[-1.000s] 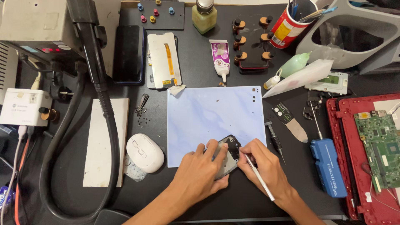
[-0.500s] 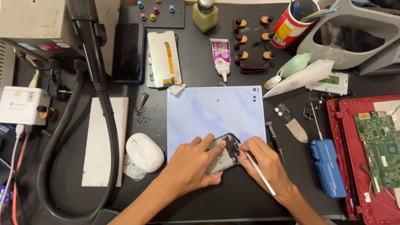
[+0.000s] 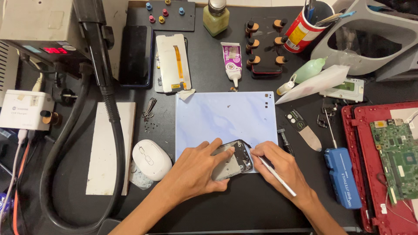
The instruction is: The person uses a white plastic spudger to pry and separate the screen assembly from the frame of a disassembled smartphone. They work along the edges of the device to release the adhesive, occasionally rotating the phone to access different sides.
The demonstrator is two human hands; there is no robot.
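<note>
i see my left hand [image 3: 196, 167] pinning the opened phone frame [image 3: 233, 160] while my right hand [image 3: 278, 167] grips a thin tool [image 3: 275, 175] at its edge; i'd judge the prying only begun, the frame not yet stripped.

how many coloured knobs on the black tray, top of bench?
4 visible on the black tray: blue knob, pink knob, yellow knob, second blue knob. An orange one may be cut off by the frame's top edge.

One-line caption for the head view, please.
Left hand steadies an opened dark phone frame on a pale-blue mat; right hand works a thin white-handled tool.
</note>
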